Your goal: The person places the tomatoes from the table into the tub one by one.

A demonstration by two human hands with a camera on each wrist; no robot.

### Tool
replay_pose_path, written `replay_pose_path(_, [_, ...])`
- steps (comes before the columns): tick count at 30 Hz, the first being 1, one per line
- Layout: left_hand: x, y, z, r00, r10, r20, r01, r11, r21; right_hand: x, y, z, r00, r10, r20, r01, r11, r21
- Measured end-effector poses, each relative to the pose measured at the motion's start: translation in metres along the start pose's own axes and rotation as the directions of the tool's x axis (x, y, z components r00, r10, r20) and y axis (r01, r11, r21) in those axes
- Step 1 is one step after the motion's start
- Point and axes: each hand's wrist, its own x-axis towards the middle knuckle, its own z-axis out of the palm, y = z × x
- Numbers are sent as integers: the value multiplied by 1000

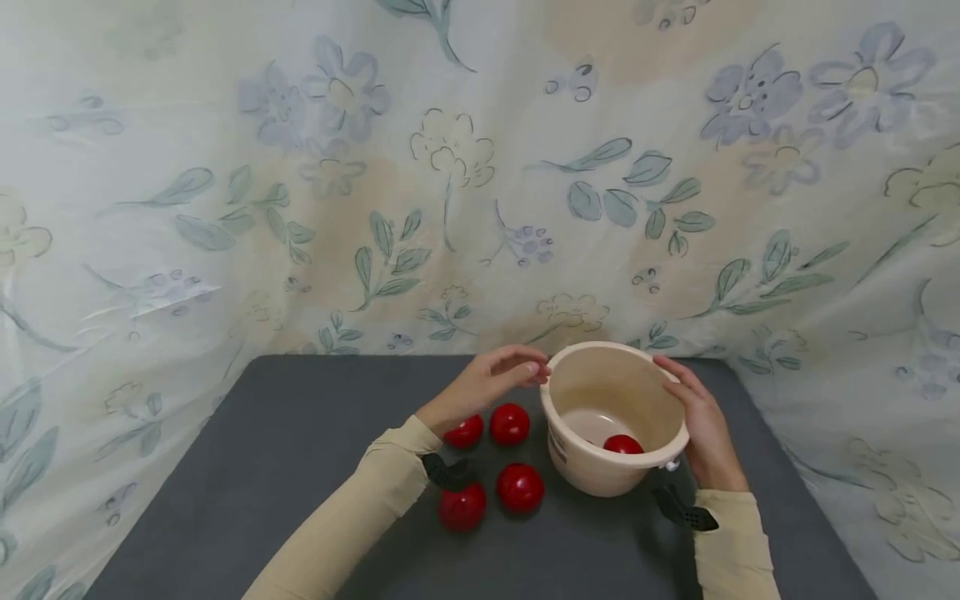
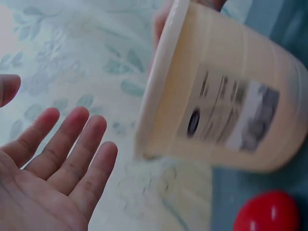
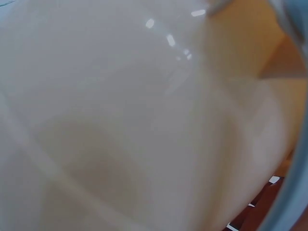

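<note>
A cream plastic bucket (image 1: 600, 479) is on the right of the dark table, its opening facing the head camera. My right hand (image 1: 705, 421) holds the bucket at its right rim, the thumb over the edge and the fingers along the outside. By the left rim is my left hand (image 1: 506, 375), its fingers extended. The left wrist view shows that hand (image 2: 60, 168) with an empty palm, apart from the bucket. Inside the bucket lies a shiny red apple-like ball (image 1: 623, 444). The right wrist view is filled by the bucket's pale wall (image 3: 120, 120).
Several more red balls lie left of the bucket, one (image 1: 509, 424) behind, two (image 1: 520, 488) (image 1: 462, 507) nearer, and another (image 1: 463, 432) partly behind the left wrist. A printed label (image 2: 231, 110) is on the bucket's side. A floral curtain (image 1: 480, 208) surrounds the table (image 1: 300, 467).
</note>
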Motion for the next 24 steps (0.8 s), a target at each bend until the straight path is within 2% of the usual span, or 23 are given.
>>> replay_pose_path(5, [-31, -3, -21, 997, -2, -83, 2, 1000, 6, 0, -1, -5, 1000, 13, -9, -13, 1000, 5])
replay_pose_path(10, [-59, -14, -31, 993, -40, -116, 38, 999, -17, 1, 0, -8, 999, 36, -5, -36, 999, 20])
replay_pose_path(13, [-74, -28, -36, 991, -73, -110, 70, 997, -37, 1, 1, -8, 999, 44, -5, -44, 998, 34])
replay_pose_path(17, [-93, -54, -38, 989, -119, -83, 118, 993, -17, 1, 1, -6, 999, 45, -14, -44, 998, 46])
replay_pose_path(21, [-112, -78, -31, 982, -159, -98, 164, 986, 43, 2, 1, -3, 999, 35, -4, -34, 998, 48])
replay_pose_path(24, [-125, -92, -24, 977, -170, -130, 177, 983, 46, 3, 0, 0, 1000, 28, 5, -28, 998, 54])
